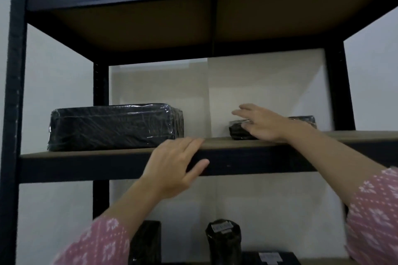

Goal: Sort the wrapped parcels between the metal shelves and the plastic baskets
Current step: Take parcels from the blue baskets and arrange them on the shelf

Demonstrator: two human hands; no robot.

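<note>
the shelf [237, 143] is high, so i reach up and cannot see its top well. the big parcel [116, 126] sits on its left side, well apart from my hands. the small parcel [239, 130] lies on the right. my right hand [261, 123] rests on it with fingers wide and straight, not gripping. i think it could slide back or drop off the edge if i pull like this. my left hand [175, 166] is flat on the shelf edge, holding nothing. below stand a roll [224, 241] and more parcels. no baskets show.
</note>
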